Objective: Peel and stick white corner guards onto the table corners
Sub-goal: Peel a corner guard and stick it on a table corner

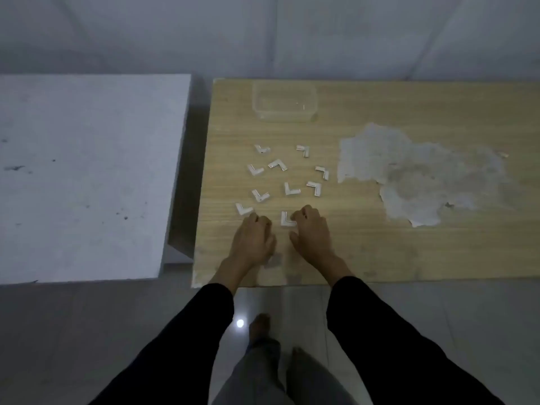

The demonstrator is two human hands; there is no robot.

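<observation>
10 white corner guards [291,189] loose on the wooden table [380,252], clustered at its left end, none on a corner yet. 2 hands down on the table at the near edge of the cluster. Right hand [311,229]: fingers curled, tips touching the nearest guard [287,219]; can't tell if it's pinched. Left hand [254,238]: fingers curled, tips just beside the leftmost guard [244,208]; contact unclear. 1 clear plastic container [285,103] near the far edge. 1 worn pale patch [409,171] right of the guards. 1 white table [87,171] beside on the left.
</observation>
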